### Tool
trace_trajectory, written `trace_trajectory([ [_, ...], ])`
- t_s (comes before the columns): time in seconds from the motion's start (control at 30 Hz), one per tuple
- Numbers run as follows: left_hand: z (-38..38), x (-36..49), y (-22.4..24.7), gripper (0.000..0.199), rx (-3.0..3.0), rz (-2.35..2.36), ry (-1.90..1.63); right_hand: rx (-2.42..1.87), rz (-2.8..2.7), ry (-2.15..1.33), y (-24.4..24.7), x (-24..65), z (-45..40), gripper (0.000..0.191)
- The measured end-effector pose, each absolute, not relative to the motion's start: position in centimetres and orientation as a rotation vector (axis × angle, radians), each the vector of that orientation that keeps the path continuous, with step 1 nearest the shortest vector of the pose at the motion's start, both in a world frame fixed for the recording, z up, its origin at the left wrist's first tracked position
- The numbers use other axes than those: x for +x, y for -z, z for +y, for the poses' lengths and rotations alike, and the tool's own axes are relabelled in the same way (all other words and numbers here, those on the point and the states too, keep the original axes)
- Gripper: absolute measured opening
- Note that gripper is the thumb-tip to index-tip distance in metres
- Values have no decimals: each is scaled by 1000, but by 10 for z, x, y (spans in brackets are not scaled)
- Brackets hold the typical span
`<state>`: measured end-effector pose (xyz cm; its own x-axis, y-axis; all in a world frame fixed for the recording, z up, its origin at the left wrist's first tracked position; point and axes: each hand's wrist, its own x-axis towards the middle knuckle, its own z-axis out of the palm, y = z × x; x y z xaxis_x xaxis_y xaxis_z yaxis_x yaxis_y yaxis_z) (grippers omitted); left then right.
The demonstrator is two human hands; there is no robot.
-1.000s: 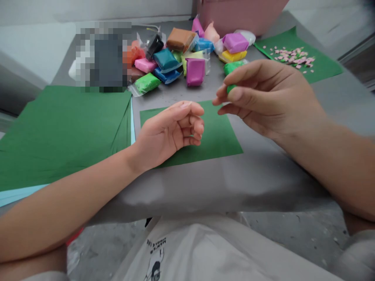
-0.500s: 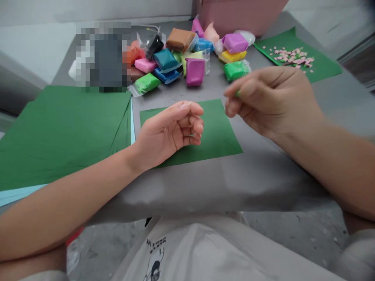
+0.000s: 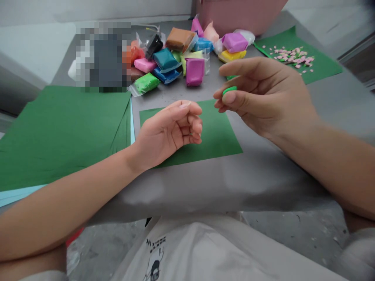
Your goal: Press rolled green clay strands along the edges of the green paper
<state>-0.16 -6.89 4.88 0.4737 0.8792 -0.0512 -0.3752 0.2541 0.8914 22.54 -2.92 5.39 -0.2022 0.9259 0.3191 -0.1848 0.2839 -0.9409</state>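
Between the thumb and fingers of my right hand (image 3: 263, 93) is a small bright green clay piece (image 3: 229, 91), held above the table's middle right. My left hand (image 3: 171, 132) rests palm inward over a small green sheet (image 3: 219, 132), its fingers loosely curled and apart, with nothing visible in them. Behind the hands lies a pile of wrapped clay packs, among them a magenta pack (image 3: 195, 72), a teal pack (image 3: 166, 60) and a light green pack (image 3: 147, 83). Another green pack is mostly hidden behind my right hand.
Large green sheets (image 3: 67, 132) over light blue ones cover the left side. Small pink and green pieces (image 3: 295, 57) lie on a green sheet (image 3: 325, 64) at the back right. A pink box (image 3: 240, 15) stands at the back.
My right hand has shifted slightly left and its index finger has lifted, so more of the green clay piece shows. My left hand is almost unchanged.
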Motion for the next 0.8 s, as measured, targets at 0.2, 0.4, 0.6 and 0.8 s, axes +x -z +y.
trace_trajectory([
  [0.2,-67,-1,-51,35,1063,614,-903,-739,-1337,-1127,-51,226,-24,55],
  [0.4,-71,2,-50,19,1036,691,-977,-720,-1660,-838,-42,234,-29,34],
  [0.6,-78,6,-44,27,1094,758,-1023,-428,-1972,-217,-37,236,-44,60],
  [0.8,-77,3,-41,47,1145,769,-1018,-408,-2031,-109,-38,228,-47,86],
])
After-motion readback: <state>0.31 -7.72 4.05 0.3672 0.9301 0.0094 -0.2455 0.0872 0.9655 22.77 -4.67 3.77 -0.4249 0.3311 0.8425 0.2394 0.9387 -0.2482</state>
